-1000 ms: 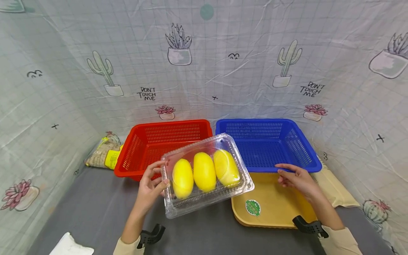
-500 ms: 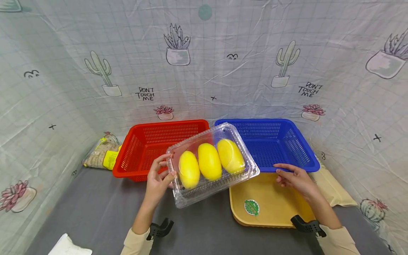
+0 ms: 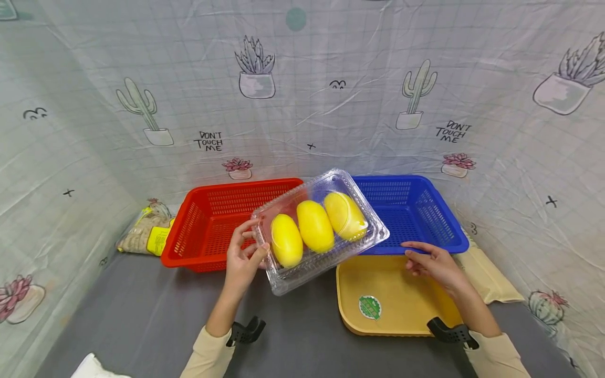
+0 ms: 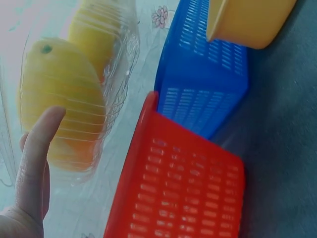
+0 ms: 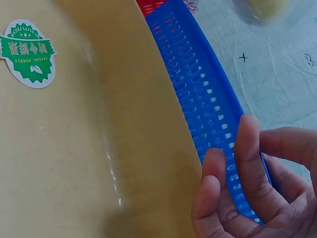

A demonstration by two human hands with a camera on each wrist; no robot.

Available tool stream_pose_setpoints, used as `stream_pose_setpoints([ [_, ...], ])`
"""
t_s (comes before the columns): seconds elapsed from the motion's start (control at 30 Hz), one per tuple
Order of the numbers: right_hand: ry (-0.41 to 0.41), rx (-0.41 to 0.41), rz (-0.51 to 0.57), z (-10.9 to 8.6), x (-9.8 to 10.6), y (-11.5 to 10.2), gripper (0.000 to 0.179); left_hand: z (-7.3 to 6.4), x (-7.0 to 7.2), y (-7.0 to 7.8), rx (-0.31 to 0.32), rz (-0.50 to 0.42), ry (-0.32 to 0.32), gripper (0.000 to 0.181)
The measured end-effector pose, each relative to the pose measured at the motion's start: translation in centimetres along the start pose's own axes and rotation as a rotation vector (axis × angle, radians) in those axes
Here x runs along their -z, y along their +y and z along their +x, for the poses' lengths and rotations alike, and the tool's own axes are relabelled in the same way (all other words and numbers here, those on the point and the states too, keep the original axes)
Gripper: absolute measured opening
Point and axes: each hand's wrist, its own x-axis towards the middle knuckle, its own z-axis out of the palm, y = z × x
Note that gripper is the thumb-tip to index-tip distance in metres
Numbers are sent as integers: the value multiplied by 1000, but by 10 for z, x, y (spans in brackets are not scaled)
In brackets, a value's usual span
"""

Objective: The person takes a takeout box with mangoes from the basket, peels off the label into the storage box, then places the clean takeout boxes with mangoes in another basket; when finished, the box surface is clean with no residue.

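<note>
My left hand [image 3: 243, 260] grips the left end of a clear plastic clamshell box [image 3: 307, 270]. The box is tilted and raised in front of the two baskets, with three yellow mango-like fruits [image 3: 315, 227] inside. One fruit [image 4: 62, 94] shows a green stem end through the plastic in the left wrist view. In the left wrist view a straight finger [image 4: 37, 153] lies along the box; the other fingers are partly hidden. My right hand [image 3: 435, 266] hangs loosely curled over a yellow tray [image 3: 397, 294], its fingertips at the front rim of the blue basket [image 3: 416, 207]. Contact with that rim is unclear.
A red basket [image 3: 189, 220] stands left of the blue one against the patterned cloth. Beside it lies a yellow-labelled bag [image 3: 146, 233]. A beige packet [image 3: 489, 275] is at the right, and a white piece [image 3: 94, 370] at the lower left.
My left hand has moved the box forward, up and slightly to the right, across the fronts of the baskets. The right hand has stayed in place; the view has shifted a little.
</note>
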Motion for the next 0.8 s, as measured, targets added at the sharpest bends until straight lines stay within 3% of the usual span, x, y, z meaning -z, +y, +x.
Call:
stream_pose_setpoints([
  [0.37, 2, 0, -17, 0, 1, 0, 51, 17, -25, -6, 7, -39, 35, 53],
  [0.8, 12, -8, -9, 0, 0, 4, 50, 23, -46, -10, 58, -83, 22, 53],
])
